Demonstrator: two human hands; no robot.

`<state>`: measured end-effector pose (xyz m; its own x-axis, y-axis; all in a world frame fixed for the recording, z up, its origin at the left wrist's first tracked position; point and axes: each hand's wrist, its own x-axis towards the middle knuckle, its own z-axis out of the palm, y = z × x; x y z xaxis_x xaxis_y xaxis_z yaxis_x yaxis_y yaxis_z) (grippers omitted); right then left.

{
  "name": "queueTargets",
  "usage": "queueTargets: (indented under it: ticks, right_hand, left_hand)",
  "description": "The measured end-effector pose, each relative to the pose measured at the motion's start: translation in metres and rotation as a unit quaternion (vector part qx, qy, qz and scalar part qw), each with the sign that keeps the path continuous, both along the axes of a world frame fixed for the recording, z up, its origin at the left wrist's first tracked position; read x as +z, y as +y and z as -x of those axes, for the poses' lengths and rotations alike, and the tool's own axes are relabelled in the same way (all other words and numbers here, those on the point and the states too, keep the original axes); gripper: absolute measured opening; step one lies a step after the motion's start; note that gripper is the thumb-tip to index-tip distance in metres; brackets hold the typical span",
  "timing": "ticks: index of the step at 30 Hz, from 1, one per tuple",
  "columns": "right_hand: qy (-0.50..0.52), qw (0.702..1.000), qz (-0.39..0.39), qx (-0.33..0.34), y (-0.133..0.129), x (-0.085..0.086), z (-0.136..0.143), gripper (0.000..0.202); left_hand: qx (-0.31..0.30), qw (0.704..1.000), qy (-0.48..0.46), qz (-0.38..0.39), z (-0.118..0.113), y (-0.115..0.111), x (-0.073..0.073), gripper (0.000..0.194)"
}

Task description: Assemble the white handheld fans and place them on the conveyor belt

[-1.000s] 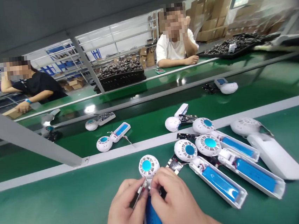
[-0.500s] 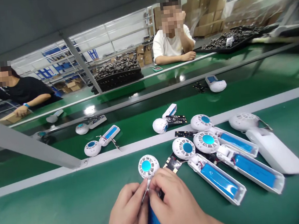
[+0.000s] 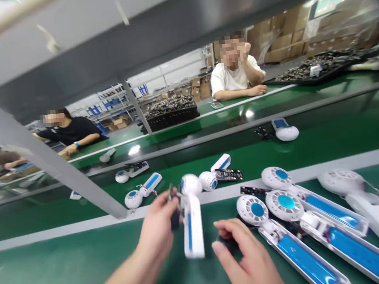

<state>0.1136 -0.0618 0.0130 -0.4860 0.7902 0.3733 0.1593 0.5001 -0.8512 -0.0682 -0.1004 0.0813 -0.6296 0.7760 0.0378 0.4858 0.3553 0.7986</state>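
My left hand (image 3: 159,223) is closed at the left side of a white handheld fan (image 3: 194,233), gripping it near the neck by its dark board and wires. The fan hangs tilted over the bench, its round head up and a blue strip showing in the handle. Motion blurs it. My right hand (image 3: 245,252) is apart from that fan, thumb and fingers spread in a curve. A dark piece (image 3: 229,244) shows between them; whether they touch it I cannot tell. Close on its right lies an opened handheld fan (image 3: 252,210) with a blue battery in its handle.
More opened fans (image 3: 286,205) lie at the right. Along the green conveyor (image 3: 184,160) rest several others with loose circuit boards (image 3: 229,174). A grey post (image 3: 78,175) slants at the left. Across the line, people sit near black trays (image 3: 173,112) heaped with parts.
My hands have separated. The left has lifted the fan forward, toward the conveyor rail; the right has let go of it and moved right. The view has tilted up.
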Motion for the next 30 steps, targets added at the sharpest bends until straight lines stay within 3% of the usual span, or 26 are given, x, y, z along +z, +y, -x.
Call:
queueTargets:
  ticks: [2, 5, 8, 11, 14, 17, 19, 21, 23, 26, 30]
  right_hand:
    - [-0.003, 1.000, -0.029, -0.002, 0.002, -0.009, -0.001, 0.023]
    - [-0.019, 0.998, -0.053, 0.031, 0.003, -0.019, 0.001, 0.023]
    - [-0.033, 0.995, -0.066, 0.065, 0.001, -0.022, 0.003, 0.023]
    - [-0.054, 0.993, -0.065, 0.085, 0.000, -0.020, 0.004, 0.022]
    - [-0.060, 0.993, -0.056, 0.086, 0.002, -0.015, 0.002, 0.019]
    - [-0.041, 0.996, -0.042, 0.065, 0.005, -0.009, -0.002, 0.014]
    - [-0.036, 0.998, -0.029, 0.046, 0.006, -0.004, -0.004, 0.015]
    - [-0.049, 0.998, -0.012, 0.041, 0.006, 0.001, -0.005, 0.019]
    - [-0.084, 0.995, 0.008, 0.053, 0.004, 0.004, -0.005, 0.023]
    - [-0.148, 0.985, 0.045, 0.074, -0.001, 0.008, -0.003, 0.022]
    - [-0.154, 0.980, 0.109, 0.064, -0.002, 0.012, 0.003, 0.021]
  left_hand:
    - [0.041, 0.997, 0.069, -0.001, 0.042, 0.022, 0.022, 0.048]
    - [0.085, 0.982, 0.153, 0.075, 0.102, 0.032, 0.044, 0.047]
    - [0.105, 0.956, 0.190, 0.197, 0.136, 0.026, 0.044, 0.039]
    - [0.089, 0.931, 0.216, 0.282, 0.144, 0.019, 0.039, 0.033]
    - [0.044, 0.918, 0.255, 0.300, 0.133, 0.012, 0.047, 0.042]
    - [-0.020, 0.920, 0.285, 0.269, 0.107, -0.007, 0.067, 0.063]
    - [-0.085, 0.926, 0.276, 0.243, 0.083, -0.024, 0.077, 0.064]
    - [-0.168, 0.935, 0.233, 0.209, 0.056, -0.039, 0.076, 0.058]
    - [-0.244, 0.939, 0.180, 0.163, 0.032, -0.049, 0.061, 0.054]
    - [-0.319, 0.933, 0.136, 0.097, 0.007, -0.055, 0.027, 0.052]
    - [-0.362, 0.922, 0.122, 0.065, 0.001, -0.058, -0.007, 0.065]
